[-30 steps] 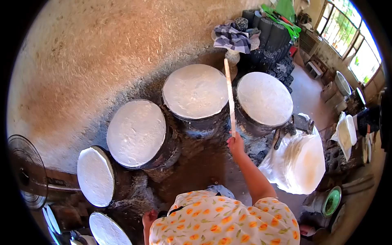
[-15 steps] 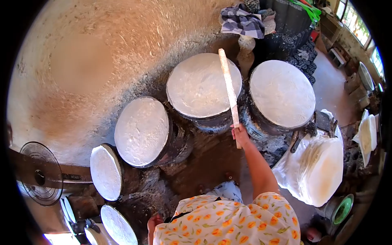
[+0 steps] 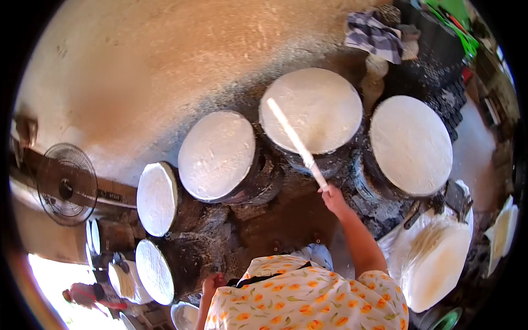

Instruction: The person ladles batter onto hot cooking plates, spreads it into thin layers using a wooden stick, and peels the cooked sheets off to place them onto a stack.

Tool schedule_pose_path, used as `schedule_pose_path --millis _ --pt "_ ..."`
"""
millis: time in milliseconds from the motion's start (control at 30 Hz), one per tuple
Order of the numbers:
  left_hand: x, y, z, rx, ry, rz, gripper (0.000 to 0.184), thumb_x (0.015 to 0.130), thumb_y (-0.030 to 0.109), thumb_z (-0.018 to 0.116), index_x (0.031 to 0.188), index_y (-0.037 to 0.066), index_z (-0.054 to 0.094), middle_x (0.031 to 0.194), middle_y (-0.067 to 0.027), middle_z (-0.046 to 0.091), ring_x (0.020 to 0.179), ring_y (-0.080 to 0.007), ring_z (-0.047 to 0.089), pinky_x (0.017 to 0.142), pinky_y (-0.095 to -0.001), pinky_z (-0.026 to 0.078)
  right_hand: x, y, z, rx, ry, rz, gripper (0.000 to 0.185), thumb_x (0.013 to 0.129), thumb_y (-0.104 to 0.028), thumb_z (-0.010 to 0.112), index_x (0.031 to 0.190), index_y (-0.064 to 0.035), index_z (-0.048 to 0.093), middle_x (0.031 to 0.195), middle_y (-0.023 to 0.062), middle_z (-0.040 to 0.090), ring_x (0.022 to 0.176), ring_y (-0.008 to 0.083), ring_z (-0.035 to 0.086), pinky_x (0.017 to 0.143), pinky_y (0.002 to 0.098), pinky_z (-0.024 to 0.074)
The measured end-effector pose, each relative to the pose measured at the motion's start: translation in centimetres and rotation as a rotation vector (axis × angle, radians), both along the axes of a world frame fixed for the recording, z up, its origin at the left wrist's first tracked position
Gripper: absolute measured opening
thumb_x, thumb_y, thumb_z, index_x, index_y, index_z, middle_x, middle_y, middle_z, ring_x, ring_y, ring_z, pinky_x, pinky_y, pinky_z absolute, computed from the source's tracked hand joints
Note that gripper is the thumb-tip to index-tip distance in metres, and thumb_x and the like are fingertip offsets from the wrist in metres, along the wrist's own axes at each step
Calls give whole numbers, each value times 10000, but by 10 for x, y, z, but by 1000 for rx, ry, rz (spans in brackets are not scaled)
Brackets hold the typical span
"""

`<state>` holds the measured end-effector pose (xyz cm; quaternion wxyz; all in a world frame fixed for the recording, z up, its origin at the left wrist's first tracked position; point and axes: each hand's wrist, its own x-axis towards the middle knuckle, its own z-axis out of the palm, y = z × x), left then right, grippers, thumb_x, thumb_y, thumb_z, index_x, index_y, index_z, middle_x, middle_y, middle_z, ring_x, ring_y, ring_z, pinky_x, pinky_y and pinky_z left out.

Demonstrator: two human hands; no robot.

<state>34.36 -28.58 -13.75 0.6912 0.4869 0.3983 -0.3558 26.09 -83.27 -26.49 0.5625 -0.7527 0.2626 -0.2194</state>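
My right hand (image 3: 333,200) is closed around the lower end of a long, flat, pale wooden stick (image 3: 297,142). The stick's far end lies over a round white-coated pan top (image 3: 324,104) on a dark drum-shaped stove; whether it touches the surface I cannot tell. Close by on the right is another white round top (image 3: 412,148), and to the left a third one (image 3: 217,157). Low at my side, my left hand (image 3: 213,281) has its fingers curled, and nothing shows in it.
Smaller white round tops (image 3: 157,199) continue along the left. A pile of thin white sheets (image 3: 440,258) stands at the right. A fan (image 3: 66,184) is at far left, with a person (image 3: 85,295) beyond. A checked cloth (image 3: 374,37) hangs near dark stacked cylinders.
The stick's far end has swung left and down across the middle top. My view has turned left, so the stoves appear further right. A person has come into sight at lower left.
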Motion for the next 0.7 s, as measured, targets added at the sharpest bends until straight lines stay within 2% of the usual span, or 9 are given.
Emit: schedule_pose_path --millis 67,133,200,267,300,400,467,633,700 --pt "-2 11 -12 -61 31 29 116 810 79 504 808 -20 564 701 -73 560 592 -163 500 569 -263 436 4 26 29 120 61 158 122 867 -63 472 930 -66 577 566 16 494 466 103 481 444 282 410" --pt "-1 18 -25 -206 102 98 86 807 41 511 796 -23 568 697 -97 584 607 -179 529 565 -270 451 18 50 46 442 36 330 201 878 7 397 1004 -39 547 604 21 473 467 104 458 431 269 396" --pt "-1 20 -38 -180 64 130 81 808 29 511 791 -27 568 702 -103 589 620 -184 544 565 -271 457 31 69 86 561 45 446 251 875 42 361 1055 -31 520 667 30 484 490 103 453 431 263 395" --pt "3 34 -67 -209 55 161 78 822 14 508 816 -42 563 743 -126 605 665 -204 581 571 -273 475 46 85 136 524 81 526 369 855 67 356 1181 -59 475 733 27 491 528 99 452 442 248 396" --pt "2 26 -61 -228 50 193 78 822 14 508 816 -42 563 743 -126 605 665 -204 581 571 -273 475 53 89 139 506 91 557 369 855 67 356 1181 -59 475 733 27 491 528 99 452 442 248 396" --pt "1 21 -52 -88 46 261 67 833 6 502 840 -46 542 777 -141 602 677 -216 580 585 -278 483 76 108 152 584 110 523 568 828 97 348 1346 -135 369 760 17 480 535 85 442 445 227 390" --pt "1 29 -73 -150 -28 315 70 850 5 494 847 -53 530 801 -152 598 676 -224 578 582 -288 493 87 123 170 515 200 537 556 855 71 336 1367 -148 352 728 18 491 515 79 449 425 230 389" --pt "7 35 -61 -145 -43 454 79 874 29 510 870 -45 539 801 -145 598 661 -208 587 531 -290 493 118 175 195 292 271 708 629 891 7 386 1456 -225 238 713 60 576 472 94 513 397 244 435" --pt "15 34 -42 -159 -266 309 71 874 42 527 910 -10 560 777 -114 601 615 -186 584 495 -277 481 127 195 204 304 328 721 643 888 3 399 1461 -232 225 722 68 584 471 96 516 400 244 436"
